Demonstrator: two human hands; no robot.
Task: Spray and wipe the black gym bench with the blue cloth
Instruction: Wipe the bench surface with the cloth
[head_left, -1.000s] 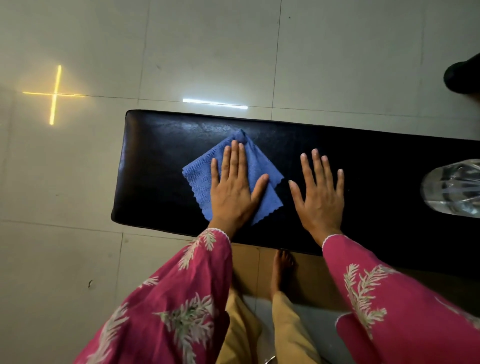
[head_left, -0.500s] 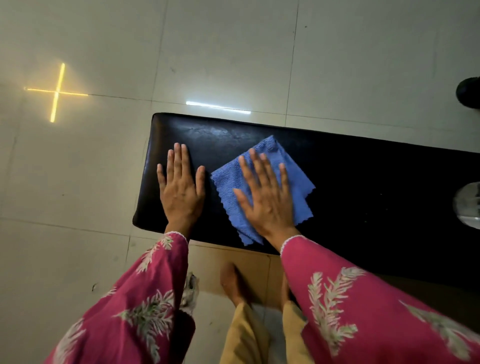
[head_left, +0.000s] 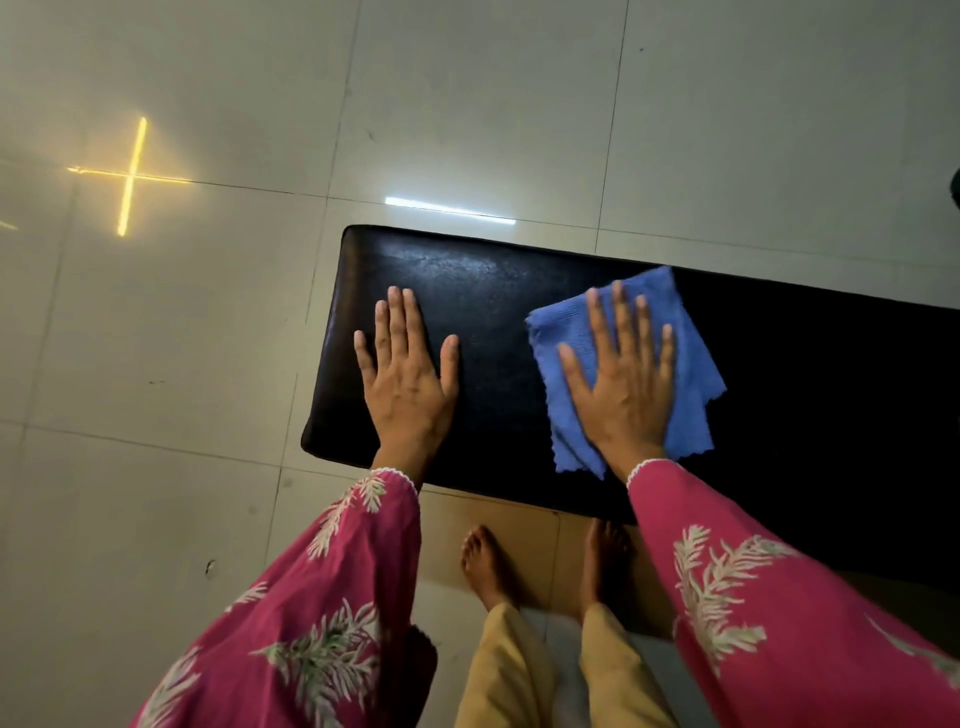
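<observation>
- Flat, fingers spread, my right hand (head_left: 623, 400) presses the blue cloth (head_left: 693, 358) onto the black gym bench (head_left: 498, 312).
- My left hand (head_left: 408, 384) rests open on the bench's creased, shiny upholstery.
- Cloth: ribbed, zigzag-edged, folded.
- Glossy tiles (head_left: 467, 104) surround the bench; my bare feet (head_left: 488, 566) stand beside it.

Bench (head_left: 493, 291): black, glossy, fine crinkled grain showing where light hits it. Cloth (head_left: 693, 364): solid blue, ribbed weave, zigzag-cut edges. Left sleeve (head_left: 332, 597) and right sleeve (head_left: 753, 597): magenta pink, pale green-white fern-leaf print, white scalloped cuff trim. Trousers (head_left: 509, 675): plain mustard tan. Floor (head_left: 156, 467): pale grey-beige tiles, thin dark grout lines. Light marks on the floor: yellow cross (head_left: 130, 176), white bar (head_left: 449, 210). Sheet (head_left: 530, 530) under the feet: plain brown.
</observation>
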